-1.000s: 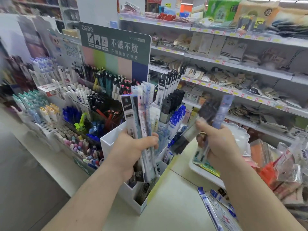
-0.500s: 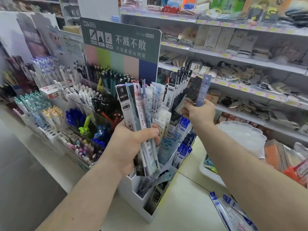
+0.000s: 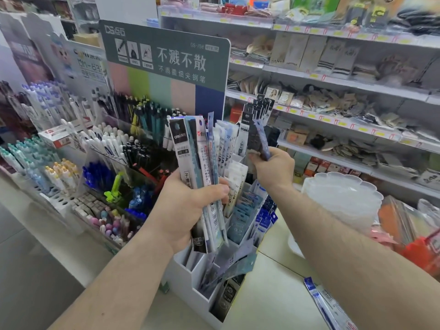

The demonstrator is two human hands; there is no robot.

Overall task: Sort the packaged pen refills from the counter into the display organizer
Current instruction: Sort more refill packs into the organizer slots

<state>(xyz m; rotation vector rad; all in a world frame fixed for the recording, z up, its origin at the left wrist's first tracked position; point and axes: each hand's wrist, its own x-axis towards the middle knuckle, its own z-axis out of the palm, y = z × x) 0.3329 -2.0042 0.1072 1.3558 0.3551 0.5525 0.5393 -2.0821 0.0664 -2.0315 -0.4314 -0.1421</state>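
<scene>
Two refill packs [image 3: 259, 139] pinched in the right hand [image 3: 271, 167] hover above the organizer [image 3: 190, 279]. Left hand [image 3: 188, 206] grips a loose fan of packs [image 3: 197, 163]; it may slip and spill.

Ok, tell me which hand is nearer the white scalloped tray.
Right. The right hand is just left of the white scalloped tray, holding refill packs; the left hand grips its bundle farther left.

Bright, even light falls from overhead and casts only faint, soft shadows. The shelves [image 3: 345, 91] at the right and the pens [image 3: 35, 148] at the left edge are smeared with blur. Straight lines bow toward the frame's edges. The sign [image 3: 166, 55] reads sharp.
</scene>
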